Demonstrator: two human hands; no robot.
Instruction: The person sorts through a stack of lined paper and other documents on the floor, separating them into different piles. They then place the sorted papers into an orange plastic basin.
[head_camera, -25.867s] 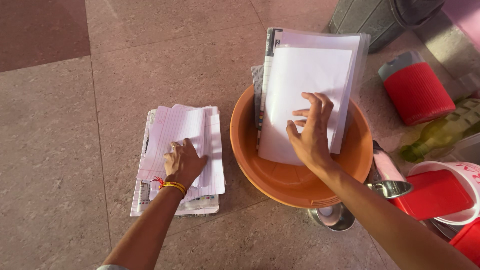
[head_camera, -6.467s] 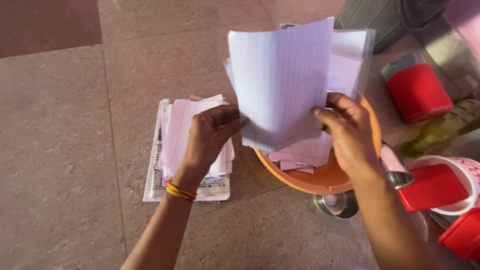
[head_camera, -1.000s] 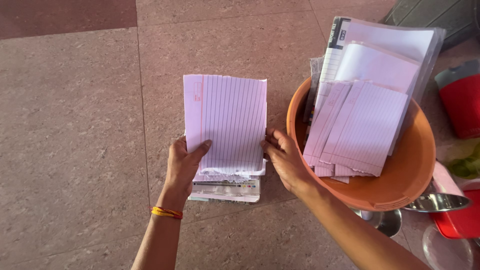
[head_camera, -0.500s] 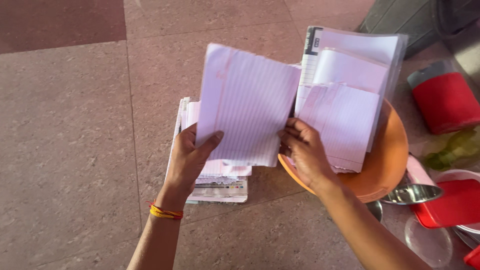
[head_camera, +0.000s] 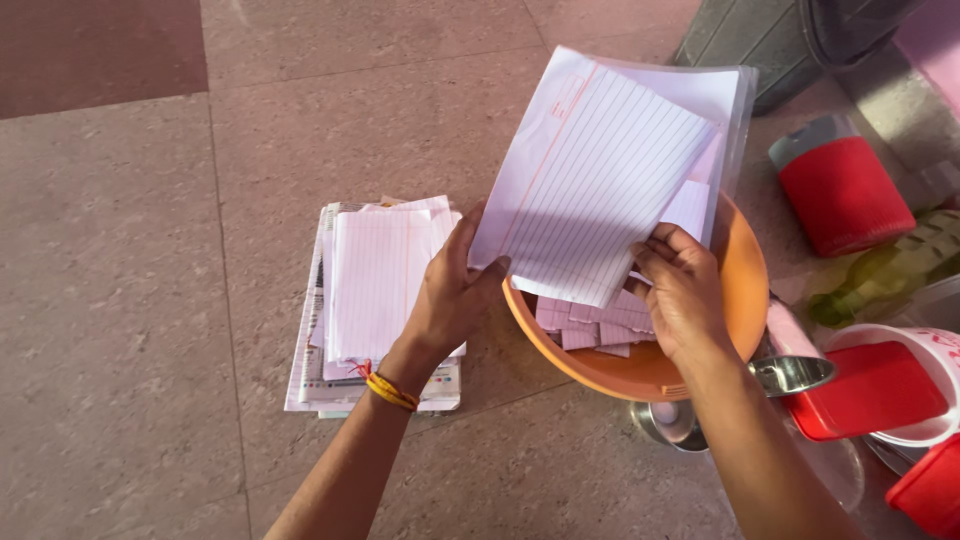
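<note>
Over the orange basin (head_camera: 735, 300), both hands hold one lined sheet (head_camera: 590, 190)
Left hand (head_camera: 450, 295) pinches the sheet's lower left edge and right hand (head_camera: 685, 295) grips its lower right corner; half a second ago the sheet hung between the floor stack (head_camera: 375, 290) and the basin, now it is tilted above the basin's papers (head_camera: 590, 325), so it has crossed from the stack side to the basin side. Red jar (head_camera: 845, 195) and red box (head_camera: 865, 390) sit right of the basin, a steel cup (head_camera: 795, 372) touching its rim
</note>
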